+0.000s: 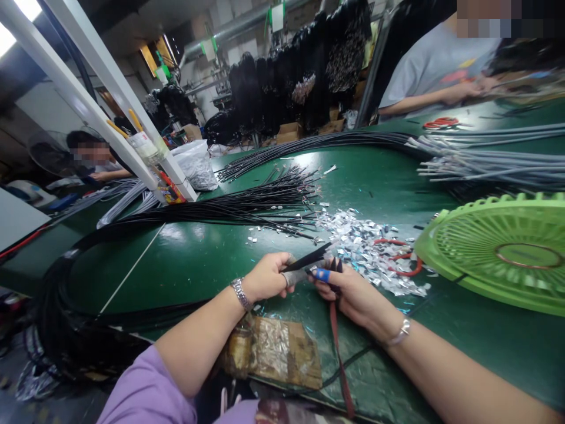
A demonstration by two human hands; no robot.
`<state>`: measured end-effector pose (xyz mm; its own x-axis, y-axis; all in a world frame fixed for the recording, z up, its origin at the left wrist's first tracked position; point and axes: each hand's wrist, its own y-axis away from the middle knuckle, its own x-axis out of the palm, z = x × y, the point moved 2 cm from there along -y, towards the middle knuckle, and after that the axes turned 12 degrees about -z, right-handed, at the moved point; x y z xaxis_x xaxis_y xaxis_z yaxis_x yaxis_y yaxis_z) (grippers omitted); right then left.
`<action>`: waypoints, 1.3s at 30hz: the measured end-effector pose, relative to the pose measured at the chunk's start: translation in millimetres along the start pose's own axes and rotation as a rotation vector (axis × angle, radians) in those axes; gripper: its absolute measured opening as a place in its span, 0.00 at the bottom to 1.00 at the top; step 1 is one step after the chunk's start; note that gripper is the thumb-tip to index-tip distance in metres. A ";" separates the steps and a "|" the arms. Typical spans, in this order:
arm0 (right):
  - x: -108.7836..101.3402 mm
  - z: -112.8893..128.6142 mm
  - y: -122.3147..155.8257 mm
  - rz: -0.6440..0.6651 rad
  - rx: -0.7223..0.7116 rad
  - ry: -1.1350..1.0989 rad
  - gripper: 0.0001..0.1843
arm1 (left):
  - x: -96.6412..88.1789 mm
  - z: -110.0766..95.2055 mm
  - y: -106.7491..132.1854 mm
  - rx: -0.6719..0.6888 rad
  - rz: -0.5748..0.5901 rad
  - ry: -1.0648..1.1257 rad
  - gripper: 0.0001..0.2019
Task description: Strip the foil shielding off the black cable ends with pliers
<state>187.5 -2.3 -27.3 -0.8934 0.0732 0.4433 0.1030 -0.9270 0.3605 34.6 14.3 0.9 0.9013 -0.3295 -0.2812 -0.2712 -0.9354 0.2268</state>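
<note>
My left hand (265, 277) is closed round the end of a black cable (309, 258) just above the green table (198, 265). My right hand (351, 291) pinches the same cable end from the other side; blue tape wraps one of its fingers. A dark red strap (339, 353) hangs down from under the right hand. A bundle of black cables (247, 209) with stripped ends fans out beyond my hands. A heap of silver foil scraps (371, 253) lies just past the right hand, with red-handled scissors (404, 259) in it.
A green fan grille (503, 247) lies at the right. Grey cables (485, 162) stretch across the far right. A brown taped pad (273, 350) covers the table's near edge. A person in grey (436, 70) works opposite, another sits far left (95, 156). White frame posts (110, 118) stand at the left.
</note>
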 end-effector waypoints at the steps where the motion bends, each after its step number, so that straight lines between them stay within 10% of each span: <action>1: 0.3 -0.7 0.3 0.032 0.055 -0.031 0.14 | -0.1 0.7 -0.1 0.014 0.009 0.015 0.18; 5: 1.3 -2.9 0.6 0.148 0.190 -0.031 0.09 | -1.4 3.1 -0.8 0.085 0.004 0.025 0.21; 16: 1.1 2.5 -1.5 -0.064 -0.122 0.094 0.17 | -3.5 5.4 -1.6 0.281 -0.192 -0.205 0.08; 25: -0.7 1.2 -3.9 0.014 -0.064 0.233 0.17 | -5.7 -5.7 1.1 0.534 -0.276 -0.456 0.02; 32: -14.2 6.9 -12.0 -0.131 -0.765 0.964 0.07 | -12.7 -4.3 -5.1 0.070 -0.316 0.026 0.14; 39: -15.4 4.2 -6.9 -0.111 -0.953 1.258 0.15 | -16.3 -11.9 -5.3 -0.146 -0.238 0.321 0.17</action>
<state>202.4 4.5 -33.1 -0.7037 0.2634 -0.6598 0.1469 -0.8547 -0.4979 25.3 26.2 15.4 0.9987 -0.0280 -0.0427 -0.0126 -0.9452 0.3263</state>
